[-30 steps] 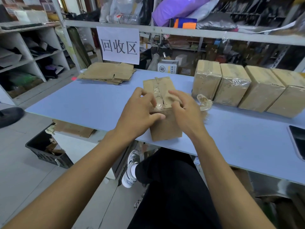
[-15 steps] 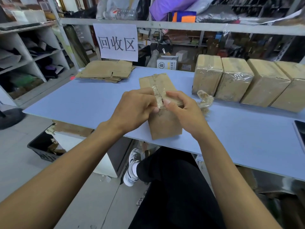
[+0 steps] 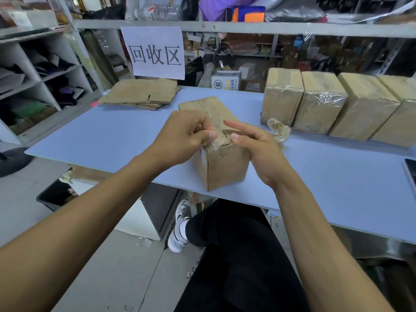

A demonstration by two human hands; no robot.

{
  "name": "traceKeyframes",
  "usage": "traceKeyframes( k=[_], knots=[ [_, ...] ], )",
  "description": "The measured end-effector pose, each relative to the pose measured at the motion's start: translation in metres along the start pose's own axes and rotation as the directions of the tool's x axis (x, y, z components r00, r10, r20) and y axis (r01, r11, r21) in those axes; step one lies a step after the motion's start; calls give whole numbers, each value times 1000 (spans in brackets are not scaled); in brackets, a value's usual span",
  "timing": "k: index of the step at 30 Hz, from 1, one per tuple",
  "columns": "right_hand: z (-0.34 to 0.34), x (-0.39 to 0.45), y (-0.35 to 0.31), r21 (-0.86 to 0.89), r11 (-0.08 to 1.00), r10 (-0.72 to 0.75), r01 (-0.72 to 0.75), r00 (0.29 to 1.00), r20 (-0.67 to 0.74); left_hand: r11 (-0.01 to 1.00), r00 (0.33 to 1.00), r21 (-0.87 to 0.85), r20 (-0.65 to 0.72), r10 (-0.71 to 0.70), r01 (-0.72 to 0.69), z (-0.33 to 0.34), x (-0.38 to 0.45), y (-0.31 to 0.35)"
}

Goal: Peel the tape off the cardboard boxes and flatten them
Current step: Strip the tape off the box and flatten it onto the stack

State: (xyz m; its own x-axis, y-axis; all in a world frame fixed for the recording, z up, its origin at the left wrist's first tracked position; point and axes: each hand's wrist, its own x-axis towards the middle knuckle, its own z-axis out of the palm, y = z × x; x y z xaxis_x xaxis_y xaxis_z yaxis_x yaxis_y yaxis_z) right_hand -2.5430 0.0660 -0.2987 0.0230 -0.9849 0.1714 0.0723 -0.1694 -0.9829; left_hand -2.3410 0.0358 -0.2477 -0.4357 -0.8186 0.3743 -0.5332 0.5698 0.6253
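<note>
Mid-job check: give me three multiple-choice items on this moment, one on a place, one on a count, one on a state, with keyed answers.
1. Where is the flattened cardboard stack?
A. Far left of the table, below the paper sign
B. On the floor
C. On the taped boxes

2. How many taped boxes stand in the row at right?
A. Two
B. Four
C. Six

3. What is the left hand doing?
A. Resting flat on the table
B. Pinching tape on the box
C. Holding a phone

Answers: 1 A, it lies below the sign. 2 B, four show. 3 B, fingers pinch at the top seam.

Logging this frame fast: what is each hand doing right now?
Left hand: pinching the clear tape strip at the near top edge of the brown cardboard box.
Right hand: open, fingers extended, thumb resting on the box top.
</note>
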Motion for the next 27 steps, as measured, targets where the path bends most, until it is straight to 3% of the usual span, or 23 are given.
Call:
traceKeyframes(
  k=[8,13,17,22,24,27],
  knots=[
    [4,10,0,66,997,28,-29,1000,13,927,987,-339,39,-155,158,-1,1,-5],
    [16,6,-7,-151,988,6,-24,993,-119,943,986,-290,79,-146,163,-5,-7,8],
    [25,0,-8,-290,957,-37,0,992,-120,984,989,-109,-35,-145,140,-1,-13,8],
    [25,2,-10,-206,978,-2,-18,996,-94,957,982,-224,12,-189,186,-8,-11,7],
    [22,3,-10,-110,993,38,-47,996,-85,910,974,-358,-6,-227,210,-4,-10,7],
    [21,5,-10,10,997,77,-77,994,-82,703,926,-662,-35,-375,260,4,-11,6]
  ],
)
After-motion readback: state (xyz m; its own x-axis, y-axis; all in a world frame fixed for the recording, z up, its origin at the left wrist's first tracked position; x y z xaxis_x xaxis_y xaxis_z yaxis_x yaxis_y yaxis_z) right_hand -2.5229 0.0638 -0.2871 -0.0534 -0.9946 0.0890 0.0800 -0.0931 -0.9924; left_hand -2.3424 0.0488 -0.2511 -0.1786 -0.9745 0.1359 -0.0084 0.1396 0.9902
